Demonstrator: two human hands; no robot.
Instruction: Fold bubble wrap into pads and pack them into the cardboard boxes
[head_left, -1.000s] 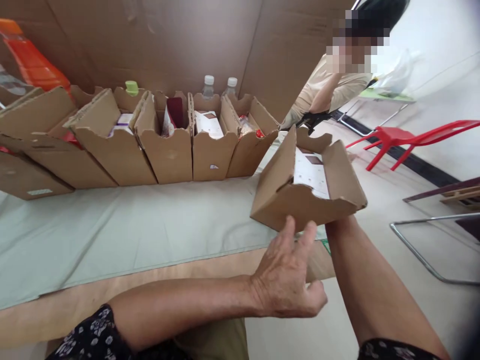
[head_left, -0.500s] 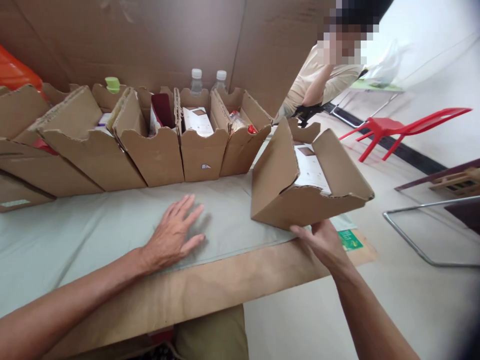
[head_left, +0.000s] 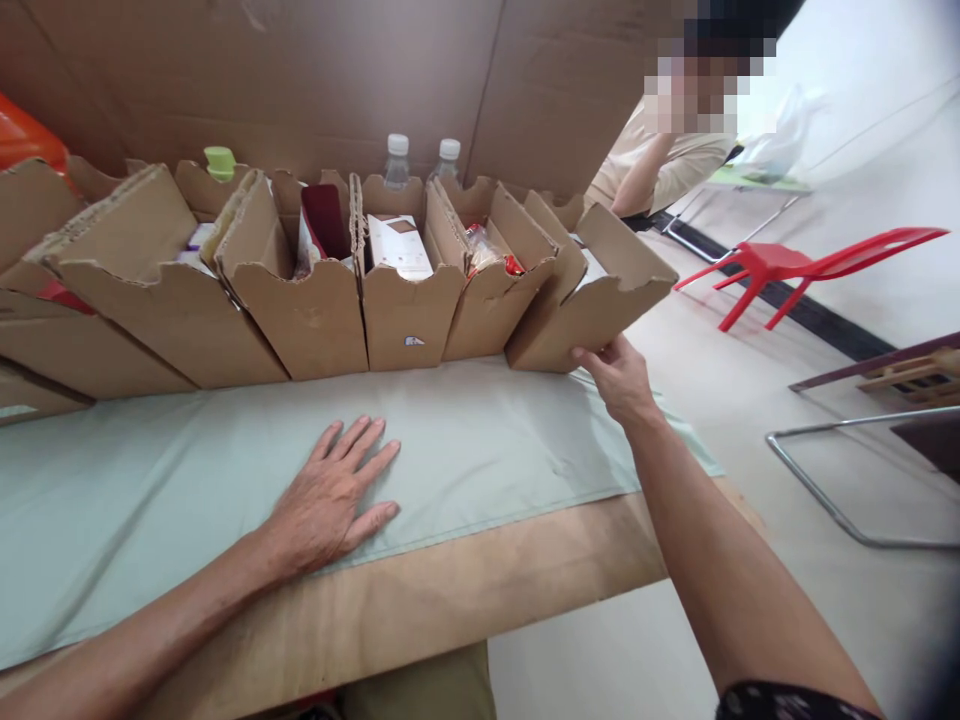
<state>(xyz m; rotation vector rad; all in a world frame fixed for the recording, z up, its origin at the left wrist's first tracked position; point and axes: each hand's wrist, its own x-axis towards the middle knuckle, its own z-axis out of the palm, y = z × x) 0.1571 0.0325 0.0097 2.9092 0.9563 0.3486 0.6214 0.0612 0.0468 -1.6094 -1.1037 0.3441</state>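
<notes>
Head view: the right hand [head_left: 619,378] is partly closed on the lower right front corner of an open-topped brown cardboard box [head_left: 581,315], thumb against the front; the other fingertips are hidden. This box, the landmark for what follows, stands at the right end of a row on a pale green cloth [head_left: 480,430]. Contents: a white item, mostly concealed. Immediately left of the landmark is a brown cardboard box holding a clear-and-red packet [head_left: 491,255]; contact between the two boxes cannot be determined. Next leftward is a brown cardboard box with a small white sticker [head_left: 409,320]. The left hand [head_left: 330,505], left of and nearer the wearer than the landmark, lies palm down on the cloth, fingers spread, grasping nothing visible. Right of and beyond the landmark: a red plastic chair [head_left: 772,255].
</notes>
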